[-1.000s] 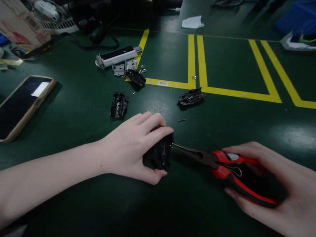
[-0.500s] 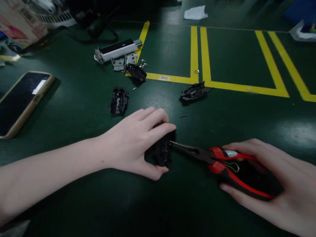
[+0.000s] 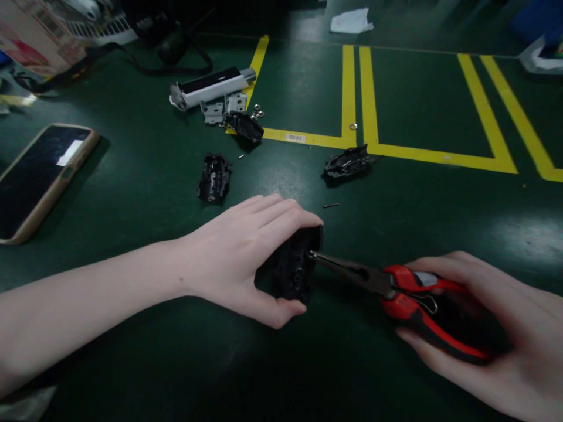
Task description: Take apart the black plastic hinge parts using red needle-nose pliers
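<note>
My left hand (image 3: 250, 258) grips a black plastic housing part (image 3: 294, 272) between thumb and fingers, low over the green tabletop. Red-handled needle-nose pliers (image 3: 379, 284) are held in my right hand (image 3: 488, 316), its fingers wrapped about the grips. The tips of the pliers meet the right side of the black part, near a small shiny bit; whether they pinch it, I cannot tell. Beyond my hands lie a thin dark pin (image 3: 331, 205) and another black housing piece (image 3: 347, 162). A similar black piece (image 3: 213, 177) rests past my left wrist.
A phone in a tan case (image 3: 41, 179) lies at the left. Farther back are a white-and-black bar-shaped part (image 3: 213, 88), metal brackets (image 3: 224, 108), small rings (image 3: 257, 111) and a third black piece (image 3: 244, 126). Yellow tape (image 3: 444, 157) marks the table; white paper (image 3: 350, 21) lies beyond.
My left hand and the black part have shifted slightly right, its fingers stretched farther across the part. The pliers and my right hand have also moved a little right.
</note>
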`<state>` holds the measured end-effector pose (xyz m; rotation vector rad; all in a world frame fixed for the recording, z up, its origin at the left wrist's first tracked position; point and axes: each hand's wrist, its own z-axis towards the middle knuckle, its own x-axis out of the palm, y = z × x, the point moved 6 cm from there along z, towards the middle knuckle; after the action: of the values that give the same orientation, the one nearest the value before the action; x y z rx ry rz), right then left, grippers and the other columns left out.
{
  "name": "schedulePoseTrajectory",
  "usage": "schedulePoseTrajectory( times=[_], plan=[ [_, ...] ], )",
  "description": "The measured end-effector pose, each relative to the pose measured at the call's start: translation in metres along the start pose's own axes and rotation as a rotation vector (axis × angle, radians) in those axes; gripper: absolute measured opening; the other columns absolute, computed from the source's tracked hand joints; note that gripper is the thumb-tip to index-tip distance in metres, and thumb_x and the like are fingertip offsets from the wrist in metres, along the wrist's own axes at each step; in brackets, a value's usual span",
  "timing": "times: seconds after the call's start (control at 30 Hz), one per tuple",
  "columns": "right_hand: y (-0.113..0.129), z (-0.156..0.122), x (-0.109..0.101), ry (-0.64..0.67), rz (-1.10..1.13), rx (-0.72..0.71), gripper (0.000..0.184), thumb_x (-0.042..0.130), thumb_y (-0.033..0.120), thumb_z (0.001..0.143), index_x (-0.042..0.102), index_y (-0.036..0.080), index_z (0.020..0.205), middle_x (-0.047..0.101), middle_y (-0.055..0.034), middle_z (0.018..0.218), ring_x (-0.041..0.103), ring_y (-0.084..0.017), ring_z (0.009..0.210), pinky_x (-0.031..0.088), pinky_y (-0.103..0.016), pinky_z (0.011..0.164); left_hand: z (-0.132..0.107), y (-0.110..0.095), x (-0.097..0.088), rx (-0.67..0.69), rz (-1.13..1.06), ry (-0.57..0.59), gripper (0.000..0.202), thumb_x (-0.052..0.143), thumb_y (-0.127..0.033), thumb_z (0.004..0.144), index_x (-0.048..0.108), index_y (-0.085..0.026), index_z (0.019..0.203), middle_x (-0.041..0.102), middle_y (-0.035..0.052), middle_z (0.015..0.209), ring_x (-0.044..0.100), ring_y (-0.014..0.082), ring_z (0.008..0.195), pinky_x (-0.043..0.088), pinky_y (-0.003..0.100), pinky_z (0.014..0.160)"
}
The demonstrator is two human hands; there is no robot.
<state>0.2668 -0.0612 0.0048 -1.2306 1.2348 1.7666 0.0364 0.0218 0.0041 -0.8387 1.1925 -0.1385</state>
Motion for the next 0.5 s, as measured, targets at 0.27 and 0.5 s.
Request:
schedulePoseTrajectory(
  times=[0.27,0.5],
  plan=[
    [-0.0060,-0.0062,0.0030,0.062,-0.060,-0.056,0.040,0.061,0.041,0.083,0.054,0.028,0.120,0.069,-0.0032,0.102,0.070,-0.020,0.078,0.056,-0.032,0.071,-0.0006,-0.0028,0.0057,0.124,0.045,0.107,0.084,0.070,-0.059,0.087,0.043,-0.007,0.148,0.061,0.0202,0.132,0.059,0.0354,0.117,0.047,0.044,0.099],
    [-0.0078,-0.0065,0.0054,0.035,-0.099,-0.194,0.052,0.059,0.053,0.082,0.054,0.027,0.126,0.070,-0.0061,0.103,0.071,-0.023,0.074,0.052,-0.033,0.051,0.0025,-0.0040,0.0029,0.163,0.010,0.029,0.075,0.073,-0.064,0.081,0.055,-0.007,0.128,0.067,0.0137,0.109,0.062,0.0264,0.096,0.051,0.035,0.081]
  ],
)
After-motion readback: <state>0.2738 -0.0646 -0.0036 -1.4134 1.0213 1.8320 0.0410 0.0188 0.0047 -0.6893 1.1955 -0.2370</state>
